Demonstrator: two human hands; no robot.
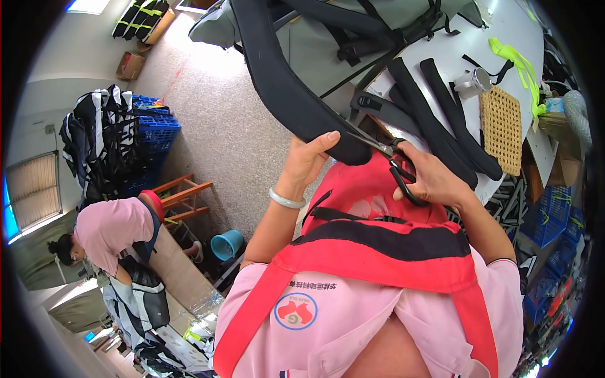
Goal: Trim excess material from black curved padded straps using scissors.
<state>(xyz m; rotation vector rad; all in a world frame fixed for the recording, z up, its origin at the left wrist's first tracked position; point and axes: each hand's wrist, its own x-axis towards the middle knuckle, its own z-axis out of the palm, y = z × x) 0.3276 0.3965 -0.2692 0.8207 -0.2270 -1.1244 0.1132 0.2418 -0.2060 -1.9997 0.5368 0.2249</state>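
My left hand (304,162) is closed round a long black padded strap (283,94), with the thumb lying on top near the strap's rounded end. This strap curves up and away to a grey bag (315,53) at the far side. My right hand (435,171) has its fingers through the black handles of a pair of scissors (386,149). The blades point left and meet the edge of the strap beside its rounded end. Whether they touch thread or fabric there I cannot tell. Below both hands is the red apron (372,189) on my lap.
On the white table (529,38) to the right lie more black padded straps (435,129), a metal cup (472,83), a woven mat (501,129) and yellow-green webbing (520,60). Blue crates (157,129), a wooden stool (186,196), a blue bucket (227,244) and a bending co-worker (116,227) are leftward.
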